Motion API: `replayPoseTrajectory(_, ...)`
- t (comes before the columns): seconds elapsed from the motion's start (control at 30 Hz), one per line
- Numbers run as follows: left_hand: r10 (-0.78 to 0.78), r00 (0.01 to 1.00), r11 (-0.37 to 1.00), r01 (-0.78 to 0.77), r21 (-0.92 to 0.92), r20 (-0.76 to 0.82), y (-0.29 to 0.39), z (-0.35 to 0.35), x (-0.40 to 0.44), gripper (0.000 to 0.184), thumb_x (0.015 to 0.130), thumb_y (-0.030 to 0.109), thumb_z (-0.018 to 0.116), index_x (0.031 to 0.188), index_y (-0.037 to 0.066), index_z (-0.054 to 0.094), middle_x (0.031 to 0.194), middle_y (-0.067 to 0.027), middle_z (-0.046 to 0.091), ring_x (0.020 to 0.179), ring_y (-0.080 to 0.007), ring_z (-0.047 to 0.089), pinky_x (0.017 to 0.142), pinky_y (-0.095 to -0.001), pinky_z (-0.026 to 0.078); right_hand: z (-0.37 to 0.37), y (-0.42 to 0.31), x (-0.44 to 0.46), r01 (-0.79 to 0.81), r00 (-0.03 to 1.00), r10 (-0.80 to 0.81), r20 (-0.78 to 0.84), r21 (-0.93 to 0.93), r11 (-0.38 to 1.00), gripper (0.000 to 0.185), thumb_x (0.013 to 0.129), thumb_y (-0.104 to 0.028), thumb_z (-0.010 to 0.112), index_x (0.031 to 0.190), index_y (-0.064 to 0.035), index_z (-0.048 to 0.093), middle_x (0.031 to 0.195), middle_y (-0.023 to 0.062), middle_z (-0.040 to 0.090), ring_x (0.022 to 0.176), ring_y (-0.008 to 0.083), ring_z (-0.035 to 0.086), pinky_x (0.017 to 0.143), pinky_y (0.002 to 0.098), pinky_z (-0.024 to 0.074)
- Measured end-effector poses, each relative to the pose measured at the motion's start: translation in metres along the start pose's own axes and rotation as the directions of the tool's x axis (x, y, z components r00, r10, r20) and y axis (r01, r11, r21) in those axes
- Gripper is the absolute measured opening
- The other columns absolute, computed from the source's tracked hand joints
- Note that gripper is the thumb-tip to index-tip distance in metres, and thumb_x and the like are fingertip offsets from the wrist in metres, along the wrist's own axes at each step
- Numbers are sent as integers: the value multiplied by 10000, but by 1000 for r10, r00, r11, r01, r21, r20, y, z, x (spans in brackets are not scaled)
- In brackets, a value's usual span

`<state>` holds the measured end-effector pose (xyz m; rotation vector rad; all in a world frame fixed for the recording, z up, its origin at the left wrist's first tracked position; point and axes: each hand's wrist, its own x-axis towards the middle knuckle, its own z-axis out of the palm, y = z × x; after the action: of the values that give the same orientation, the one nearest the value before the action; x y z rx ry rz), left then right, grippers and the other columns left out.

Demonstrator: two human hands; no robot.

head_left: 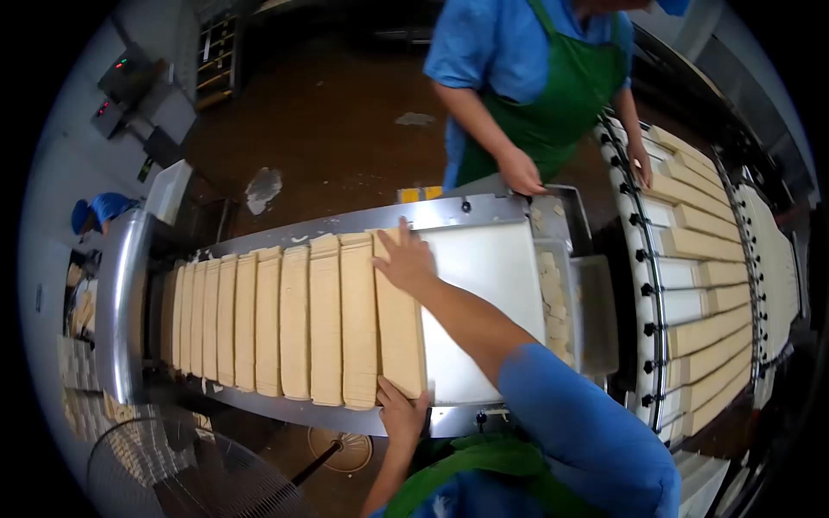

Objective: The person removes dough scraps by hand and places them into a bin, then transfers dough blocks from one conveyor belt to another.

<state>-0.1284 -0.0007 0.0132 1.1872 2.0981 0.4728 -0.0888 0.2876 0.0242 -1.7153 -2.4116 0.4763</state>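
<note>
A row of long, pale-yellow layered slabs (295, 324) lies side by side across a conveyor. At the right end of the row is the last slab (400, 324), with both of my hands on it. My right hand (408, 261) is open, its fingers spread over the slab's far end. At the near end, my left hand (402, 414) grips the slab, fingers on one side and thumb on the other. White belt surface (484, 302) shows just right of this slab.
Across the conveyor, a co-worker in a green apron (557, 104) has one hand near a metal tray (566, 216) and the other at slabs on a second conveyor (691, 276). Trimmed pieces fill a plastic bin (553, 298). A fan (186, 470) stands at lower left.
</note>
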Motion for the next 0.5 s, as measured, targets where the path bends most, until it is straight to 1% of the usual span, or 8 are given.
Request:
replayPoseTrajectory(0.07,142,983,959,-107,264,-116,-9,12,6,1005,745,400,702,1358,-163,139,1216,-339,391,1087,-460,459,883,-496,421,-7,-10,4,-73,994,75,82,-23,997,647,902,-535,430,1386,-115,343,1469,213,228,1220,355,411,988,459,355)
replayPoseTrajectory(0.17,78,997,975,-70,210,-27,-14,18,13,1030,743,403,687,1355,-178,96,1193,-330,385,1074,-460,447,888,-511,400,-7,-11,8,-179,972,181,152,-30,983,632,863,-513,486,1337,-106,383,1408,194,293,1174,357,440,951,456,394)
replayPoseTrajectory(0.23,162,986,956,-146,256,-40,-13,21,15,1009,728,343,701,1356,-154,86,1186,-328,369,1036,-476,451,871,-515,418,-15,8,-3,-275,951,276,137,-22,961,631,835,-494,528,1313,-104,395,1370,183,325,1150,359,452,926,459,415)
replayPoseTrajectory(0.3,41,995,997,-46,64,86,13,5,12,957,714,285,715,1346,-119,121,1166,-319,366,1022,-490,455,856,-522,436,-40,32,-20,-431,890,419,180,29,902,684,761,-461,600,1307,-108,387,1308,157,353,1123,365,459,872,478,444)
replayPoseTrajectory(0.33,190,982,977,-190,94,9,5,16,13,906,703,245,726,1331,-84,161,1146,-310,367,1003,-496,466,843,-515,454,-52,49,-28,-510,849,494,190,49,859,742,722,-442,642,1326,-115,360,1343,166,305,1118,373,455,856,485,449)
replayPoseTrajectory(0.43,323,941,946,-325,6,102,31,26,12,908,700,258,735,1333,-70,173,1139,-303,366,1001,-499,465,834,-504,461,-75,98,-58,-668,740,662,119,10,744,792,703,-445,665,1336,-98,340,1432,183,197,1149,422,428,860,496,456)
replayPoseTrajectory(0.47,332,936,942,-334,3,121,42,31,11,903,691,246,748,1325,-61,183,1144,-299,362,1006,-489,452,813,-488,471,-84,110,-73,-685,728,679,94,128,717,863,677,-433,705,1352,-70,308,1497,192,62,1188,492,382,874,525,459)
replayPoseTrajectory(0.5,358,925,933,-361,3,131,51,37,11,903,691,246,748,1325,-61,183,1144,-299,362,1006,-489,452,813,-488,471,-79,128,-84,-612,787,617,-30,88,786,910,658,-423,735,1358,-46,292,1519,200,-8,1230,531,335,906,523,456)
